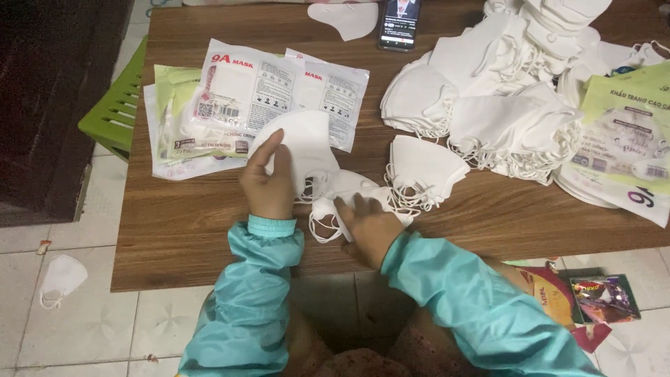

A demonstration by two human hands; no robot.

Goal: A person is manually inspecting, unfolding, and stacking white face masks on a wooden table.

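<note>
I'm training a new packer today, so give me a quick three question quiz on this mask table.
1. True or false: the left hand holds a white mask off the table.
2. Where does the phone lie? A) at the table's far edge B) on the floor C) under the printed packets
3. What lies on the floor tiles at the left?

Key:
1. True.
2. A.
3. A single white mask. The right hand presses on other masks on the table.

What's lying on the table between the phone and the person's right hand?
In the head view, a small stack of white masks lies between phone and right hand; otherwise bare wood.
</note>
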